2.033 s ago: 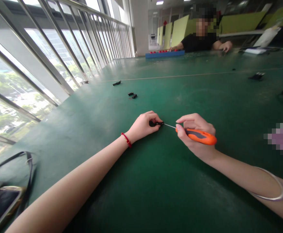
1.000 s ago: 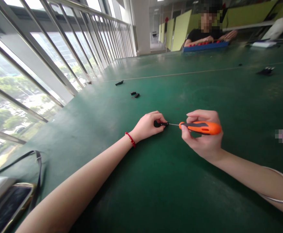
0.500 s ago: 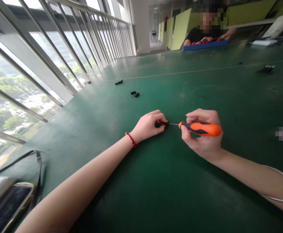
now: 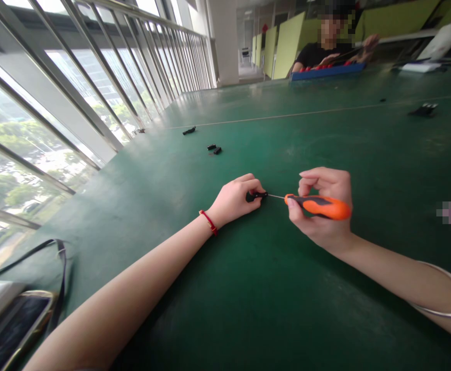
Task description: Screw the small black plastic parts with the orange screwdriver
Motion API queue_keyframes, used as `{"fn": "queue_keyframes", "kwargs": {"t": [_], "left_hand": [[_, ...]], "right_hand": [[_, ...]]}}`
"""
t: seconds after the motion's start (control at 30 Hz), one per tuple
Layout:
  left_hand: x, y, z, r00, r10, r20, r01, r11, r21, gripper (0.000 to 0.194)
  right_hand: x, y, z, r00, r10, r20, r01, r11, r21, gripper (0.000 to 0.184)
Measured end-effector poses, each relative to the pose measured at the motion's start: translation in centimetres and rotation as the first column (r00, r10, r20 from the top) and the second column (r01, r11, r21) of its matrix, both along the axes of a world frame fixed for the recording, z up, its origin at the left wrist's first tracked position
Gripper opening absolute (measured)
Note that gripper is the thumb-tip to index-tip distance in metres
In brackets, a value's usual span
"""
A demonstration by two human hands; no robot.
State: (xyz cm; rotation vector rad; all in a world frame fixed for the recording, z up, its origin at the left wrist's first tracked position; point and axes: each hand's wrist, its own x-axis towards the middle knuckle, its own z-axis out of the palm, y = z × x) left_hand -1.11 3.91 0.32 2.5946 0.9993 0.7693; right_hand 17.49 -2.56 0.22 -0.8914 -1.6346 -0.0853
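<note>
My left hand (image 4: 240, 197), with a red string bracelet at the wrist, pinches a small black part (image 4: 257, 196) low over the green table (image 4: 225, 288). Its exact kind is too small to make out. In my right hand (image 4: 324, 219) lies a screwdriver (image 4: 328, 207) with an orange and dark grey handle, held nearly level. The thin metal shaft points left, and its tip meets the right end of the black part. My thumb presses the front of the handle while the other fingers curl above it.
Small black pieces (image 4: 214, 149) lie beyond my left hand, with another black piece (image 4: 189, 131) farther back. A phone (image 4: 15, 324) and a dark strap (image 4: 62, 278) are at the lower left. Metal railings (image 4: 133, 62) line the left side. Across the table a person sits behind a blue tray (image 4: 328, 73).
My right hand's upper fingers have lifted and loosened slightly from the handle, and the handle's rear end has dipped a little. My left hand is nearly still. The person opposite has raised a hand.
</note>
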Motion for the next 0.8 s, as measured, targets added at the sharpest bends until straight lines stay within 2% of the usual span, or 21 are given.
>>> {"fn": "queue_keyframes", "kwargs": {"t": [0.13,0.17,0.37,0.57,0.7,0.8], "left_hand": [[0.01,-0.06,0.07,1.000,0.003,0.007,-0.003,1.000,-0.011,0.011],[0.01,-0.06,0.08,1.000,0.005,0.008,-0.005,1.000,-0.014,0.011],[0.01,-0.01,0.01,1.000,-0.003,0.016,0.003,1.000,-0.013,0.010],[0.04,0.02,-0.09,0.999,-0.003,0.033,0.004,1.000,-0.027,0.010],[0.09,0.04,-0.08,1.000,0.023,0.008,-0.023,1.000,-0.006,0.009],[0.14,0.07,-0.06,0.999,0.038,-0.012,-0.038,0.999,0.014,0.009]], "right_hand": [[-0.15,-0.35,0.73,0.986,-0.042,0.161,0.043,0.999,-0.006,0.013],[-0.20,-0.45,0.84,0.984,-0.043,0.171,0.046,0.999,-0.011,0.011],[-0.20,-0.35,0.35,0.999,-0.029,0.022,0.031,0.996,-0.078,0.022],[-0.13,-0.28,0.83,0.992,-0.030,0.121,0.036,0.998,-0.051,0.009],[-0.06,-0.31,0.98,0.996,-0.063,0.067,0.069,0.994,-0.088,0.014],[0.05,-0.02,0.86,0.994,-0.092,0.051,0.097,0.988,-0.122,0.012]]}}
